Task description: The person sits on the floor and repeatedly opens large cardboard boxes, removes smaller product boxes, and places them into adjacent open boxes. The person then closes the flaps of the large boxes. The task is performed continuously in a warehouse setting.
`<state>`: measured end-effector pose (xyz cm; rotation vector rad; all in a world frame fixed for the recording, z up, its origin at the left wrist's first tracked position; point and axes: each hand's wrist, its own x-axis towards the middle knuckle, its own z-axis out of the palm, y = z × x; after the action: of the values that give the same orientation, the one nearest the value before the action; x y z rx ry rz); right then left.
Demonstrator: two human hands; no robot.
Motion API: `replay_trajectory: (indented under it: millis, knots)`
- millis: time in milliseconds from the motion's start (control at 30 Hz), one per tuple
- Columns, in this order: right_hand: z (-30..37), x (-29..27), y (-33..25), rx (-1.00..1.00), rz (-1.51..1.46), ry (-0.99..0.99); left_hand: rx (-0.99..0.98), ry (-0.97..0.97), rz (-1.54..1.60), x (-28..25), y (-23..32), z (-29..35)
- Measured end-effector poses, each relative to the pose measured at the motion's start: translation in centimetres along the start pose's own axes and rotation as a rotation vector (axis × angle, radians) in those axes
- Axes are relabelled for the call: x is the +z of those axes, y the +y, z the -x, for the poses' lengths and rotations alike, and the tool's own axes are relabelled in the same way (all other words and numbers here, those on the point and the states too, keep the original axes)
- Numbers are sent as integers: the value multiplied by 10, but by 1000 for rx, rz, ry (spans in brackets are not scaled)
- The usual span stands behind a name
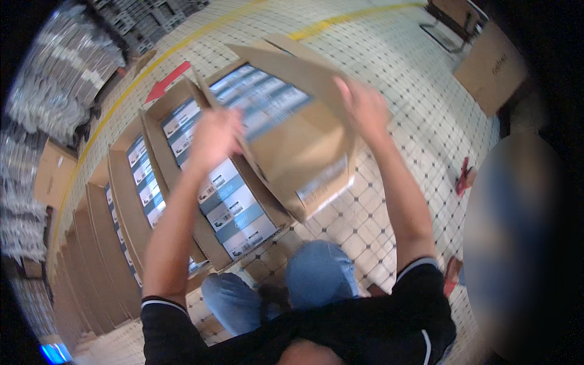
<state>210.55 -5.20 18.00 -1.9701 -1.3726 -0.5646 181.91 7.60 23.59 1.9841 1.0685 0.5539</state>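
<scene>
Between both hands (214, 135) (366, 109), a brown open-topped carton (298, 149) of blue-and-white boxes (261, 92)

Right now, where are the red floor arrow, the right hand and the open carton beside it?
Red floor arrow (173, 78): head view, its shaft.
Right hand (366, 111): head view, middle of the hand.
Open carton (298, 146): head view, brown near flap.

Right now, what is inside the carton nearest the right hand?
Small blue and white boxes show in the far part of the carton. A brown flap covers the near part, so what lies beneath it, or under the top layer, cannot be seen.
</scene>
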Motion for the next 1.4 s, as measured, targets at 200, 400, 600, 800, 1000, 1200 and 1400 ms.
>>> replay_trajectory:
  millis: [200, 400, 600, 800, 1000, 1200, 1400]
  knots:
    - [-133, 12, -43, -4, -76, -148, 40, 101, -57, -84, 29, -94]
    - [-154, 21, -46, -37, -51, -75, 67, 88, 11, -94, 29, -112]
    - [-153, 26, -41, -34, 5, -92, 97, 54, 16, -92, 25, -118]
    - [-151, 24, -43, -58, 6, -63, 108, 82, 26, -86, 32, -109]
    - [-153, 25, -42, -56, -21, -92, 121, 140, -39, -87, 23, -115]
    - [-42, 14, -19, -12, -116, -211, 193, 40, -368, -20, -13, -28]
    - [154, -2, 5, 279, -95, -548, 177, -320, -675, 100, -46, 63]
